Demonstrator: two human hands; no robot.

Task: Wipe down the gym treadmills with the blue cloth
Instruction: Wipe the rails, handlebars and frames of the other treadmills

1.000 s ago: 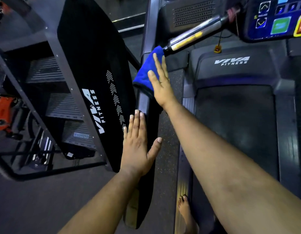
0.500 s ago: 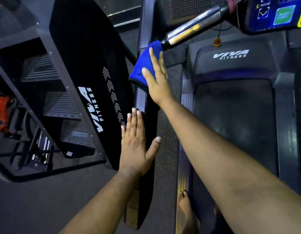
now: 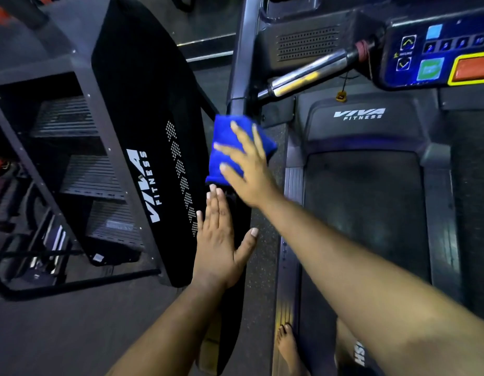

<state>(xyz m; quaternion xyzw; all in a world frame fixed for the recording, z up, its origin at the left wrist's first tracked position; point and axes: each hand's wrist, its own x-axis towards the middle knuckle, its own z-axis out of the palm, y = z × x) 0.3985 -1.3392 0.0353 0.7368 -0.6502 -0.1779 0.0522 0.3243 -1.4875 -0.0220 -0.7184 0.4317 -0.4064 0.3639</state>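
Observation:
My right hand (image 3: 249, 169) lies flat with spread fingers on the folded blue cloth (image 3: 227, 137), pressing it against the left side rail (image 3: 239, 77) of the treadmill (image 3: 365, 213). Just below the cloth, my left hand (image 3: 219, 240) rests flat on the dark lower part of the same rail, fingers straight and thumb out to the right. The cloth hides the rail under it. Up and to the right, the chrome handlebar (image 3: 306, 74) joins the rail and leads to the console (image 3: 439, 52).
A black stair machine (image 3: 143, 137) marked VIVA FITNESS stands close on the left, its steps (image 3: 80, 169) facing left. My bare foot (image 3: 288, 346) stands on the treadmill's left side strip. A yellow safety clip (image 3: 341, 96) hangs under the console.
My right hand has slid the blue cloth down the rail, away from the handlebar joint and close to my left fingertips. My left hand has stayed in place.

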